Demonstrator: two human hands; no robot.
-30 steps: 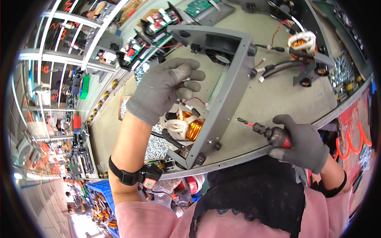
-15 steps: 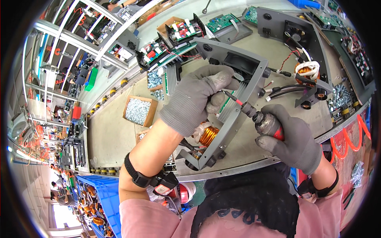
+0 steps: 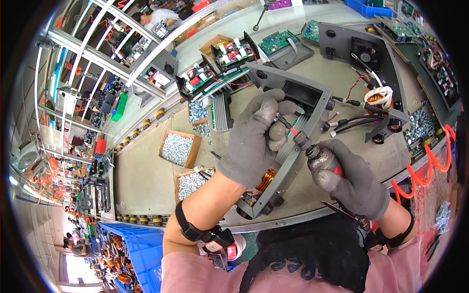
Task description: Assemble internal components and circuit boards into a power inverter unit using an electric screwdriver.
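My right hand (image 3: 361,183), in a grey glove, grips a power screwdriver (image 3: 320,161) with a black and red body. Its bit points up and left, with the tip at the fingers of my left hand (image 3: 256,139). That gloved hand is closed in a pinch over the open side of a grey metal housing (image 3: 321,110); whatever lies between its fingertips is hidden. A copper-wound coil (image 3: 266,180) shows inside the housing's near end, partly covered by my left hand. Ribbed heat sink fins (image 3: 289,141) lie behind the screwdriver's bit.
Cardboard boxes of screws (image 3: 180,148) stand left of my left arm. Circuit board assemblies (image 3: 232,52) sit at the back. A second grey housing (image 3: 359,46) with a fan stands at the right, near an orange coiled hose (image 3: 417,188). A blue crate (image 3: 132,244) holds coils.
The view has shifted, so the bench sits lower. My left hand has turned, its fingers staying closed by the bit. The screwdriver in my right hand has moved slightly left and down.
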